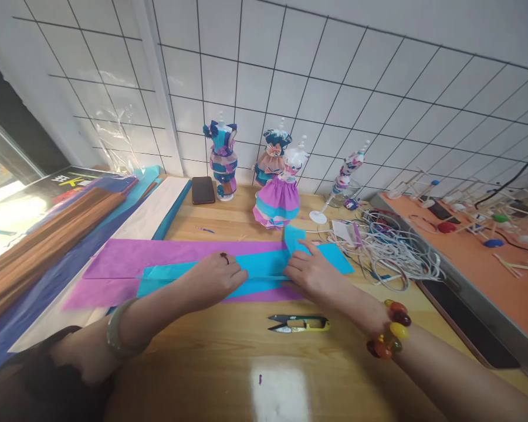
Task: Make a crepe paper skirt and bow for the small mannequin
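Observation:
My left hand (pixel 213 276) rests knuckles-up on a long strip of blue crepe paper (pixel 264 264), fingers curled and pressed onto its folded edge. My right hand (pixel 310 271) lies on the same blue strip a little to the right, its fingers pinching the paper where a corner stands folded up. The blue strip lies over a purple crepe sheet (pixel 127 258) spread on the wooden table (pixel 211 363). Small yellow-handled thread snips (pixel 297 323) lie on the table just in front of my right hand.
Several small mannequins in paper dresses (pixel 278 196) stand by the tiled wall, beside a dark phone (pixel 203 190). A tangle of white cord (pixel 393 249) lies to the right. Rolled paper sheets (pixel 48 234) are stacked at left. An orange surface with stick models (pixel 475 234) is at right.

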Demonstrator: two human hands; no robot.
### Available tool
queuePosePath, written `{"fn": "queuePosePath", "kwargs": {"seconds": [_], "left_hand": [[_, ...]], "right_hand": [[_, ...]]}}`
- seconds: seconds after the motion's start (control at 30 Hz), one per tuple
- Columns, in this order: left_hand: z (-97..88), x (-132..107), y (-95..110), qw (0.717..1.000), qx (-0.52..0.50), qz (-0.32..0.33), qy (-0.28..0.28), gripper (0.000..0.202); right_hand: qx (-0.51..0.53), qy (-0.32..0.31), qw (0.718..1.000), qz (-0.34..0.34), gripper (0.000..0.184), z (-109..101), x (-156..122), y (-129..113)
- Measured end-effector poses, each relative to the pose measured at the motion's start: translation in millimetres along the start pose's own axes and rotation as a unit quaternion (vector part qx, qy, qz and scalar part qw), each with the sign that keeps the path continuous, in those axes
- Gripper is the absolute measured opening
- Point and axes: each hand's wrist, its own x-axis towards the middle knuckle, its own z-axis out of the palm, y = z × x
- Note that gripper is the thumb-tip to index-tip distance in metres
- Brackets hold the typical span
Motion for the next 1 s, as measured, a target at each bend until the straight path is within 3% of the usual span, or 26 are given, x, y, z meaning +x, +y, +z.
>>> {"fn": "queuePosePath", "kwargs": {"seconds": [0.27, 0.57, 0.83, 1.0], "left_hand": [[-2.4, 1.2, 0.9, 0.999, 0.009, -0.006, 0.031, 0.019], [-0.7, 2.6, 10.0, 0.999, -0.015, 0.017, 0.038, 0.019], [-1.6, 2.0, 28.1, 0.991, -0.123, 0.054, -0.019, 0.020], [-3.1, 4.4, 20.3, 0.986, -0.158, -0.022, -0.056, 0.040]], "right_hand": [[-0.054, 0.042, 0.988, 0.137, 0.024, 4.1, -77.5, 29.6], [-0.037, 0.053, 0.975, 0.213, 0.018, 27.3, -162.2, 21.9], [0.015, 0.038, 0.975, 0.219, 0.030, 50.3, -194.3, 20.9], [0.142, 0.079, 0.942, 0.295, 0.037, 43.3, -194.5, 19.2]]}}
